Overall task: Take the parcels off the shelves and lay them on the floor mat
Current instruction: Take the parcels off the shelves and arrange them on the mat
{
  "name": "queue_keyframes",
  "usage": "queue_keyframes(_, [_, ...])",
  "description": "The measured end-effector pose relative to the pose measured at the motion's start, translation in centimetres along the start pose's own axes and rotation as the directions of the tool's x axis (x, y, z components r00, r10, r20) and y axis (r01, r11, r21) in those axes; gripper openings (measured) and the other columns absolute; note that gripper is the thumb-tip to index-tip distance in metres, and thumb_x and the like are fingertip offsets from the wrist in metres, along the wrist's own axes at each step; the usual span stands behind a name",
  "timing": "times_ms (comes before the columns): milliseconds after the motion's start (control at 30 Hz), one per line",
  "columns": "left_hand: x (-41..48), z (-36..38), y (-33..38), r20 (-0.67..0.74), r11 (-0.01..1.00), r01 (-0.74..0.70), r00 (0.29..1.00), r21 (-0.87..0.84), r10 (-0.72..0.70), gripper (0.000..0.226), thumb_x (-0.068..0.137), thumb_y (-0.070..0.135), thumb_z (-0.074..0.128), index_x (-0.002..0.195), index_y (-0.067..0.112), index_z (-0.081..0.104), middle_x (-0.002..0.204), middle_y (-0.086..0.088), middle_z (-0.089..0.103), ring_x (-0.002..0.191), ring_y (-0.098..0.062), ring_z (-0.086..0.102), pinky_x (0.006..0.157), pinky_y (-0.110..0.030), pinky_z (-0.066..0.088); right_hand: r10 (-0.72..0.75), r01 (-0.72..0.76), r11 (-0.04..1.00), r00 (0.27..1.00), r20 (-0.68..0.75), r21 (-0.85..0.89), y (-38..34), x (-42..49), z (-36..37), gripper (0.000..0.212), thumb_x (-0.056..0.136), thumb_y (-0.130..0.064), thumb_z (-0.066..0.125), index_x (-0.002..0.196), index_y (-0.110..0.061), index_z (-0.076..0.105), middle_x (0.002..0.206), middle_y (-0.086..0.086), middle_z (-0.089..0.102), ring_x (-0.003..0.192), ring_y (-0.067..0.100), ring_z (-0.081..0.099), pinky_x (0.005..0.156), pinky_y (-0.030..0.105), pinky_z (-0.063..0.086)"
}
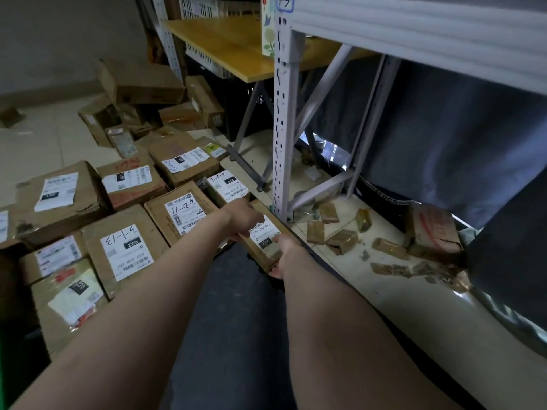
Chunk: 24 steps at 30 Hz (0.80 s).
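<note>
Small parcel point(264, 238) at frame centre, label up, low over dark floor mat point(233, 306); touching mat or not, cannot tell. Grip: left hand point(244, 216) curled on far-left edge, right hand point(285, 251) on near-right corner, fingers hooked under. Two-sided hold likely keeps box level for flat lay-down. Laid parcels point(124, 250) packed edge to edge, 8 to 11 o'clock, labels up, probably for reading. Held box seems aimed at spot beside them. Shelf post point(281, 128) at 12 o'clock; cardboard scraps point(340, 241) at 3 o'clock.

Two hands point(245, 216) point(284, 251) and over a dozen parcels point(124, 250).
</note>
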<state>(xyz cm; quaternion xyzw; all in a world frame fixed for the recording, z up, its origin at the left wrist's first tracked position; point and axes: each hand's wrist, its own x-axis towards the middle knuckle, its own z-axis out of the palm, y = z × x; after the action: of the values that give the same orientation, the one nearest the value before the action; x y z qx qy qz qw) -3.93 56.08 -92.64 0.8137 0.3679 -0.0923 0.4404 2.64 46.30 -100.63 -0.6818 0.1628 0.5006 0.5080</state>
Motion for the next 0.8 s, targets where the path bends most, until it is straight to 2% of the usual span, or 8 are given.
queue_keyframes(67, [0.1, 0.1, 0.2, 0.013, 1.000, 0.004, 1.000, 0.002, -0.004, 0.031, 0.100, 0.020, 0.052, 0.121, -0.003, 0.058, 0.118, -0.016, 0.061, 0.086, -0.024, 0.065, 0.080, -0.041, 0.058, -0.014, 0.014, 1.000, 1.000, 0.002, -0.007, -0.2, -0.4, 0.1, 0.038, 0.105, -0.031, 0.044, 0.072, -0.013, 0.049, 0.040, 0.009, 0.055, 0.058, 0.027, 0.054, 0.088, 0.042, 0.046])
queue_keyframes(133, [0.1, 0.0, 0.2, 0.020, 1.000, 0.010, 1.000, 0.012, -0.010, 0.031, 0.100, 0.019, 0.051, 0.121, -0.003, 0.058, 0.118, -0.017, 0.061, 0.087, -0.025, 0.065, 0.084, -0.042, 0.057, -0.040, 0.040, 0.999, 0.999, 0.002, -0.015, -0.4, -0.2, 0.2, 0.036, 0.107, -0.026, 0.041, 0.073, -0.016, 0.048, 0.055, 0.008, 0.055, 0.074, 0.033, 0.058, 0.088, 0.043, 0.043])
queue_keyframes(233, [0.2, -0.1, -0.2, 0.040, 0.996, 0.031, 0.999, 0.079, -0.034, 0.030, 0.100, 0.018, 0.049, 0.117, -0.005, 0.060, 0.112, -0.021, 0.065, 0.083, -0.028, 0.062, 0.076, -0.039, 0.056, -0.061, 0.061, 0.998, 0.998, -0.020, -0.033, -0.5, 0.1, 0.4, 0.038, 0.106, -0.023, 0.041, 0.071, -0.010, 0.050, 0.073, 0.015, 0.057, 0.082, 0.032, 0.061, 0.084, 0.042, 0.044])
queue_keyframes(333, [0.1, -0.3, -0.9, 0.058, 0.987, 0.065, 0.996, 0.149, -0.075, 0.029, 0.098, 0.016, 0.048, 0.112, -0.006, 0.061, 0.097, -0.018, 0.063, 0.080, -0.030, 0.059, 0.073, -0.039, 0.055, -0.056, 0.055, 0.998, 0.998, -0.031, -0.035, -0.4, 0.8, 0.7, 0.026, 0.102, -0.025, 0.047, 0.087, -0.007, 0.056, 0.094, 0.014, 0.061, 0.108, 0.032, 0.062, 0.099, 0.044, 0.050])
queue_keyframes(467, [-0.2, -0.6, -1.2, 0.054, 0.980, 0.075, 0.995, 0.186, -0.086, 0.022, 0.096, 0.011, 0.046, 0.095, -0.006, 0.060, 0.082, -0.019, 0.056, 0.071, -0.029, 0.053, 0.067, -0.039, 0.047, -0.033, 0.033, 0.999, 0.999, -0.028, -0.020, -0.5, 0.7, 1.2, 0.017, 0.102, -0.028, 0.050, 0.105, -0.012, 0.044, 0.108, 0.015, 0.051, 0.125, 0.035, 0.051, 0.104, 0.050, 0.043])
queue_keyframes(600, [-0.4, -0.7, -1.1, 0.056, 0.981, 0.071, 0.995, 0.178, -0.082, 0.018, 0.096, 0.009, 0.045, 0.093, -0.004, 0.058, 0.080, -0.018, 0.050, 0.066, -0.028, 0.047, 0.066, -0.037, 0.042, -0.018, 0.018, 1.000, 0.999, -0.026, 0.020, 0.0, 1.5, 1.3, 0.032, 0.100, -0.028, 0.052, 0.128, -0.012, 0.051, 0.127, 0.014, 0.056, 0.125, 0.037, 0.052, 0.106, 0.054, 0.043])
queue_keyframes(733, [-0.5, -0.8, -1.2, 0.062, 0.982, 0.067, 0.995, 0.175, -0.079, 0.021, 0.097, 0.011, 0.046, 0.100, -0.004, 0.060, 0.086, -0.018, 0.053, 0.073, -0.028, 0.049, 0.067, -0.037, 0.043, 0.011, -0.008, 0.999, 0.997, -0.073, 0.037, 1.1, 2.1, 1.0, 0.044, 0.099, -0.029, 0.056, 0.138, -0.013, 0.046, 0.118, 0.018, 0.053, 0.127, 0.039, 0.047, 0.105, 0.057, 0.041])
queue_keyframes(800, [-0.5, -0.9, -1.4, 0.060, 0.983, 0.063, 0.995, 0.171, -0.074, 0.022, 0.097, 0.011, 0.046, 0.102, -0.005, 0.060, 0.086, -0.018, 0.052, 0.072, -0.028, 0.048, 0.067, -0.037, 0.043, 0.048, -0.044, 0.998, 0.996, -0.081, 0.048, 1.7, 2.6, 0.8, 0.053, 0.098, -0.031, 0.055, 0.146, -0.014, 0.039, 0.138, 0.020, 0.045, 0.132, 0.041, 0.041, 0.104, 0.058, 0.040])
